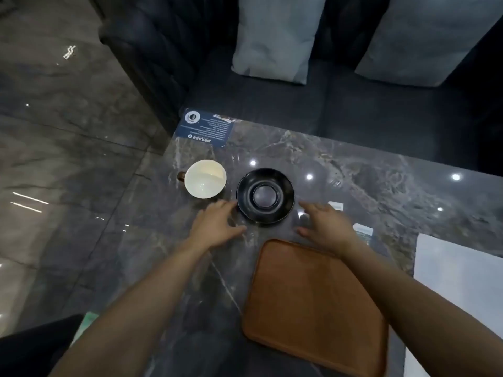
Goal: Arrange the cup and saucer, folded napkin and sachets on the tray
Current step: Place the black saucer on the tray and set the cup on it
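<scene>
the black saucer is sitting bare on the marble table, just beyond the far edge of the brown tray, which is lying empty at the near side. both hands are flanking the saucer, seemingly so it can be lifted level by its rim: the left hand is spreading its fingers wide with the fingertips touching or almost touching the saucer's left edge, and the right hand is hovering open just right of it, holding nothing. the white cup is standing upright to the left of the saucer, apart from it, handle pointing left. two pale sachets are lying right of the right hand, partly hidden. a white sheet at the near right may be the napkin; i cannot tell. a blue card is lying at the far left corner.
</scene>
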A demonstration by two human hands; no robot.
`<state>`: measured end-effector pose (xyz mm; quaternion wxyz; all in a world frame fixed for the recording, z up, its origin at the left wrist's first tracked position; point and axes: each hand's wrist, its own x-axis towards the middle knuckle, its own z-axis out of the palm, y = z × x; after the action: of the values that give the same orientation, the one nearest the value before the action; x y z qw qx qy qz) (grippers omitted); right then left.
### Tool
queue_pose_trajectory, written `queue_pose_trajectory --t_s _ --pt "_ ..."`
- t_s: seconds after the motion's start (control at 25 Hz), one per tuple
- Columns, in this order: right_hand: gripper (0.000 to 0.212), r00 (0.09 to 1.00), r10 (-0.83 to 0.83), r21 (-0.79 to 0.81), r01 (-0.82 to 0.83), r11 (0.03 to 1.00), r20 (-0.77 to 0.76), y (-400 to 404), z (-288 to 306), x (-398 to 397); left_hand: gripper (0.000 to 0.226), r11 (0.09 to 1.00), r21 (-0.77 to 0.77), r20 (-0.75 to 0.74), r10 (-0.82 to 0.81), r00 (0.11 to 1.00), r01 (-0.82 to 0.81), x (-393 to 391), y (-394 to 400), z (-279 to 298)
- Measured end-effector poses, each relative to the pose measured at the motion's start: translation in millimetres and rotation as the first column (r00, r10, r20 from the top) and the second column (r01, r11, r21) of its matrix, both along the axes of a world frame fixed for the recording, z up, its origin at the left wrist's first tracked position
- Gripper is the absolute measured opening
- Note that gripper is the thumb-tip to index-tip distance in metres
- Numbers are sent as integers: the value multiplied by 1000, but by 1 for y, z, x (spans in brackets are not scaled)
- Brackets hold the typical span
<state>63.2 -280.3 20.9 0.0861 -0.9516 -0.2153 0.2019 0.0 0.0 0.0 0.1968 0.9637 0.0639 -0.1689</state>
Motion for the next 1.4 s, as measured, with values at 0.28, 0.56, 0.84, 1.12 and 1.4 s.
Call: queue_pose_trajectory --t_s 0.28,0.56,0.84,1.12,1.4 --pt "117 992 -64 86 74 994 -110 23 -23 17 122 989 -35 -55 144 988 -146 7 -17 -25" --pt "131 987 -90 65 100 993 -137 29 -36 30 126 974 -76 3 216 976 -215 9 -27 -36" --pt "132 979 -124 101 142 985 -164 32 -42 39 123 948 -136 62 299 952 -289 8 -37 -39" --pt "136 974 -148 148 174 974 -170 36 -47 35 125 926 -207 124 345 930 -316 7 -42 -42" --pt "140 962 -183 265 234 936 -203 37 -44 24 126 893 -277 93 392 915 -354 -2 -47 -36"
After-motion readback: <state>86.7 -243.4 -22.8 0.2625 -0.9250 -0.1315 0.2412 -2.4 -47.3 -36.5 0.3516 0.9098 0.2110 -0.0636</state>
